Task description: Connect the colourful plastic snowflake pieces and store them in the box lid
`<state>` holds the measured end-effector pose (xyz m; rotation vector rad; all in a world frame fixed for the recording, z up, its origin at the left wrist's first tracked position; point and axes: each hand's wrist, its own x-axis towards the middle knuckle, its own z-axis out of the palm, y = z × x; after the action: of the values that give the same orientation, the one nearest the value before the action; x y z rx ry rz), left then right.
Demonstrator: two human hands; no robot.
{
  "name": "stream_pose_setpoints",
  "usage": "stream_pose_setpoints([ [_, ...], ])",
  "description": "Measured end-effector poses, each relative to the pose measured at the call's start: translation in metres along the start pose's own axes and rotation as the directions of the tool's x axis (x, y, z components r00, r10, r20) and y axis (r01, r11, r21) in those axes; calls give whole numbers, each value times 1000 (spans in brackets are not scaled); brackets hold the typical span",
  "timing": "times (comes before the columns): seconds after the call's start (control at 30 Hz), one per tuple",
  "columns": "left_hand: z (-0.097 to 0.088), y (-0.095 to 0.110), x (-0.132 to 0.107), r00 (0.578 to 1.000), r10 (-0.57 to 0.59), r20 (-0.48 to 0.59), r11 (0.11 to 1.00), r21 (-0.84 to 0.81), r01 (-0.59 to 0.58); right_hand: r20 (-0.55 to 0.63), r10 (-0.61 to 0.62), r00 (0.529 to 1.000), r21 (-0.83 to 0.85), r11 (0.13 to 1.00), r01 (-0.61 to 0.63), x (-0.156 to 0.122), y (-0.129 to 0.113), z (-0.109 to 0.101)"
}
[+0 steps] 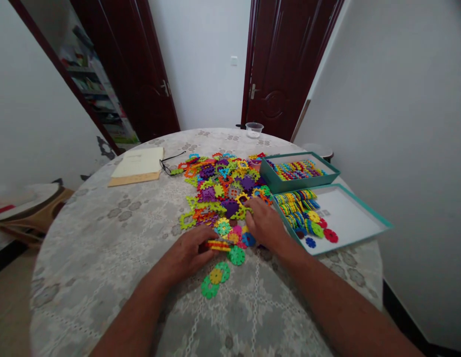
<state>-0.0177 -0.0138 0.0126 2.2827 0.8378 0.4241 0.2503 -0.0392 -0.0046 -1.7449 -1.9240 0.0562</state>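
Left grip (191,252) narrow around stacked yellow-and-orange pieces (220,246), right grip (264,222) at the colourful pile (219,191), opening unclear

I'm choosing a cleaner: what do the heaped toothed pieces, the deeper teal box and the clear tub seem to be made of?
Heaped pieces: probably moulded plastic, fairly smooth, judging by solid bright colours and repeated toothed shapes.
Teal box: perhaps matte, paper-covered cardboard, given its thin, straight walls.
Clear tub: likely thin, smooth plastic; its see-through walls leave glass possible.
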Motion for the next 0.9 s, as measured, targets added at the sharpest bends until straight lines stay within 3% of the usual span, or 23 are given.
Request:
stream_pose_setpoints([
  [0.13,4,-2,-1,1000,-23,-6,1000,-9,23,23,116,993,-171,979,-110,4,18,1],
  [0.27,5,-2,-1,1000,-13,-23,1000,3,13,108,150,983,-197,972,-127,4,17,2],
  [0.57,7,-6,-1,1000,5,-28,999,43,-4,231,81,970,-136,989,-50,3,9,-4],
  [0.9,7,-2,-2,999,-3,-36,996,93,7,216,34,976,-109,994,-11,3,13,-1],
])
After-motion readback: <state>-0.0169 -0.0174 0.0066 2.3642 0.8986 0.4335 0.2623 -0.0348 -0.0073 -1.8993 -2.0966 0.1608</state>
